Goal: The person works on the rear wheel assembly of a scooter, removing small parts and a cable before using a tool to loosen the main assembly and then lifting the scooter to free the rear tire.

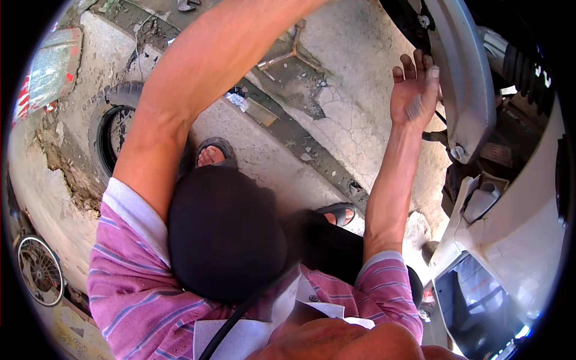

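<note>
My left arm [174,90] stretches up across the view and runs out past the top edge, so its hand is hidden. My right hand [414,93] is raised at the upper right, palm showing, with its fingers apart and slightly bent. Nothing shows in its palm. Its thumb side lies against or very close to the edge of a grey curved body panel [465,78]; whether they touch I cannot tell. A bolt or clip [459,151] sits at the panel's lower end. Beside the panel are a ribbed black part [528,75] and dark inner vehicle parts.
A tyre [108,129] lies left of my arm, and a spoked wheel [41,270] stands at the far left. A Y-shaped metal tool [294,53] rests on the ground ahead. White bodywork [522,240] with a dark glossy panel [480,306] fills the lower right. A concrete ledge [270,156] crosses the middle.
</note>
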